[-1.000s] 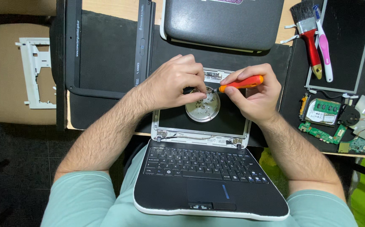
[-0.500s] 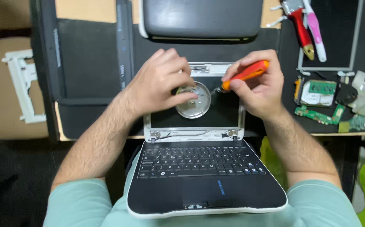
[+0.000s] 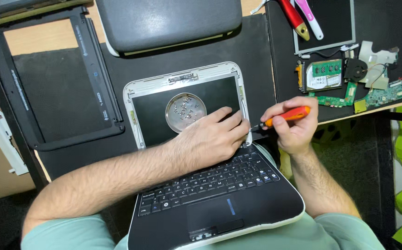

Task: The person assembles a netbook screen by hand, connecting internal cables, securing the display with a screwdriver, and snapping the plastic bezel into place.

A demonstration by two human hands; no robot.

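Gripping an orange screwdriver point(image 3: 286, 115), right hand point(image 3: 291, 127) works at laptop point(image 3: 201, 185) hinge; left hand point(image 3: 210, 139), fingers curled, steadies screen frame point(image 3: 138, 88) nr screw dish point(image 3: 185, 112).

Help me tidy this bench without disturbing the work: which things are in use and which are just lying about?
In use:
- laptop
- orange screwdriver, in the right hand
- left hand, at the screen's lower right corner
- round dish of screws

Lying about:
- grey lid
- black bezel frame
- circuit boards
- brush
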